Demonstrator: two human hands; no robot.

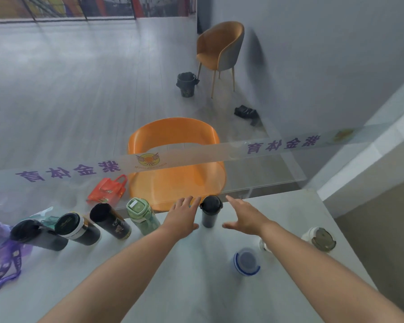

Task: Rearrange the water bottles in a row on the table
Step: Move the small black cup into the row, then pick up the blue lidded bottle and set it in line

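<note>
Several bottles stand in a row along the far edge of the white table (196, 264): a black flask (36, 235), a black cup with a white band (76, 229), a black tumbler (111, 221), a green bottle (142, 215) and a small black bottle (210, 212). My left hand (182, 217) is open just left of the small black bottle, and my right hand (245, 216) is open just right of it; neither grips it. A clear bottle with a blue rim (246, 263) and a clear bottle with a dark lid (321, 238) stand apart at the right.
A glass panel with purple lettering (68, 173) rises behind the table's far edge. Beyond it are an orange chair (175, 157) and a red bag (109, 191). A purple bag (2, 257) lies at the table's left end.
</note>
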